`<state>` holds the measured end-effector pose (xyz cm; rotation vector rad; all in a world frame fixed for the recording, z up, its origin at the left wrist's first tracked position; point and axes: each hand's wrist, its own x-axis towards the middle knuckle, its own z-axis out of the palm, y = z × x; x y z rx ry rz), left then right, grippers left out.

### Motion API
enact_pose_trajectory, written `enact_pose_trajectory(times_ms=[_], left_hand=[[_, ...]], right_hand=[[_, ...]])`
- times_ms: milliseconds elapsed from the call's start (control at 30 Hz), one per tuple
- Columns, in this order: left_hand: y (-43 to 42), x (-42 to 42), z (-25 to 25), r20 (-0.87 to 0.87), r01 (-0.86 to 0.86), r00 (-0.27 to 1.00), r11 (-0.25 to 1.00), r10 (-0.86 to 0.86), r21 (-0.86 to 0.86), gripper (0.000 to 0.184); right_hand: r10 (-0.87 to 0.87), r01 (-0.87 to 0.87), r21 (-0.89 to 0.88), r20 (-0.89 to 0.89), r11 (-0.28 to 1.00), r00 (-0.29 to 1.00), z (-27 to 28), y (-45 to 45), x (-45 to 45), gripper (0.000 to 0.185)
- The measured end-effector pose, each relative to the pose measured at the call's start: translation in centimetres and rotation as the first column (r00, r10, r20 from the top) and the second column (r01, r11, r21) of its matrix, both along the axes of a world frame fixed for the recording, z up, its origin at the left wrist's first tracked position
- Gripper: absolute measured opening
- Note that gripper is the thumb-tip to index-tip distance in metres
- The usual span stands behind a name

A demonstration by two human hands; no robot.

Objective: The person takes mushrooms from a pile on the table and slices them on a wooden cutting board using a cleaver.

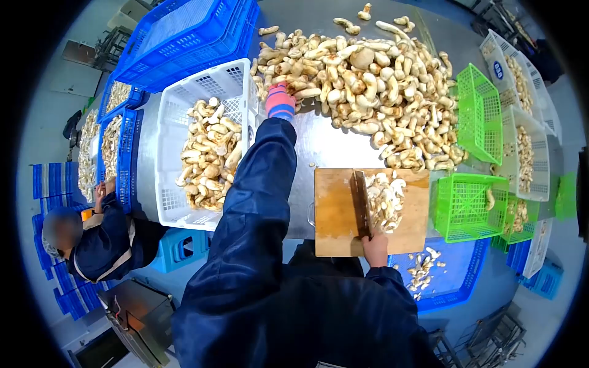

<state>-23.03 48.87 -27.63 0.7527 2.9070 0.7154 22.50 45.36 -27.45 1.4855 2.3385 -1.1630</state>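
My left hand, in a pink and blue striped glove, reaches to the left edge of a large heap of whole mushrooms on the metal table; its fingertips are partly hidden among them. My bare right hand is closed around the handle of a wide knife, whose blade lies across a wooden cutting board. Beside the blade, on the board, rests a pile of sliced mushrooms. To the left of my left arm a white crate holds whole mushrooms.
Blue crates are stacked at the back left. Green baskets and white crates stand on the right. Below the board is a blue tray with mushroom pieces. A seated person is at the far left.
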Motion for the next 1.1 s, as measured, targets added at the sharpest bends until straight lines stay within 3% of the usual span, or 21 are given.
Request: enact_pose_trajectory(times_ms=[33, 133, 167, 200, 233, 267, 300, 400, 500, 600, 633, 733, 833, 967, 1100], left_hand=[[0.1, -0.3, -0.1, -0.07, 0.019, 0.997, 1.0, -0.019, -0.007, 0.044], [-0.4, 2.8, -0.2, 0.127, 0.127, 0.984, 0.992, -0.123, -0.025, 0.041], [-0.8, 4.6, -1.2, 0.271, 0.073, 0.96, 0.997, -0.069, -0.005, 0.041], [-1.7, 6.9, -2.3, 0.344, 0.077, 0.933, 0.992, -0.107, 0.099, 0.039], [-3.0, 8.4, -5.1, 0.557, 0.009, 0.821, 0.978, -0.126, 0.208, 0.034], [-4.2, 11.6, -3.0, 0.866, -0.258, 0.484, 0.926, -0.124, 0.276, 0.027], [-5.5, 13.5, -3.2, 0.877, -0.205, 0.425, 0.921, -0.223, 0.333, 0.023], [-9.6, 18.4, -3.1, 0.916, -0.274, -0.015, 0.883, -0.401, 0.382, 0.025], [-11.8, 22.3, -3.6, 0.938, -0.361, 0.005, 0.874, -0.347, 0.325, 0.031], [-13.0, 24.1, -2.4, 0.952, -0.294, 0.293, 0.939, -0.091, 0.18, 0.033], [-13.3, 24.4, -1.7, 0.927, -0.233, 0.374, 0.966, -0.014, 0.109, 0.036], [-14.4, 25.5, -0.6, 0.921, -0.202, 0.386, 0.97, -0.051, 0.138, 0.038], [-14.9, 26.9, -3.4, 0.803, -0.075, 0.587, 0.982, -0.098, 0.175, 0.044], [-13.6, 28.4, -4.2, 0.895, -0.217, 0.442, 0.96, -0.063, 0.175, 0.048], [-14.2, 29.9, -4.2, 0.888, -0.307, 0.453, 0.921, -0.079, 0.239, 0.047]], right_hand=[[0.018, -0.019, 0.034, 0.002, 0.999, 1.0, -0.1, -0.1, -0.1, 0.027], [0.022, -0.021, 0.059, -0.014, 0.998, 1.0, 0.1, -0.5, 0.0, 0.027], [0.013, -0.011, 0.059, -0.029, 0.998, 0.999, 0.0, -0.3, -0.1, 0.027], [0.022, -0.019, 0.073, -0.04, 0.997, 0.999, -0.5, -0.1, -0.2, 0.028], [0.028, -0.024, 0.081, -0.044, 0.996, 0.999, -1.0, -0.2, 0.1, 0.028], [0.033, -0.029, 0.088, -0.049, 0.996, 0.998, -1.3, -0.2, 0.4, 0.028], [0.023, -0.02, 0.042, -0.064, 0.999, 0.998, -0.7, 0.1, 0.1, 0.029], [0.01, -0.002, 0.111, -0.068, 0.994, 0.998, -1.9, 0.2, 0.7, 0.024], [0.0, 0.008, 0.061, -0.128, 0.998, 0.992, -1.0, 0.5, 0.5, 0.023], [-0.056, 0.028, -0.197, -0.138, 0.98, 0.989, 1.2, 0.1, 0.0, 0.024], [-0.056, 0.019, -0.192, -0.192, 0.981, 0.98, -0.1, -0.5, 0.4, 0.025], [0.008, -0.028, -0.129, -0.155, 0.991, 0.988, -0.9, -1.6, 0.7, 0.023], [-0.019, -0.004, -0.178, -0.126, 0.984, 0.992, -1.1, -1.8, 1.2, 0.022], [0.017, -0.041, -0.158, -0.153, 0.987, 0.988, -1.9, -1.6, 1.8, 0.021], [0.083, -0.101, -0.218, -0.092, 0.971, 0.992, 0.6, -1.7, 0.9, 0.025]])
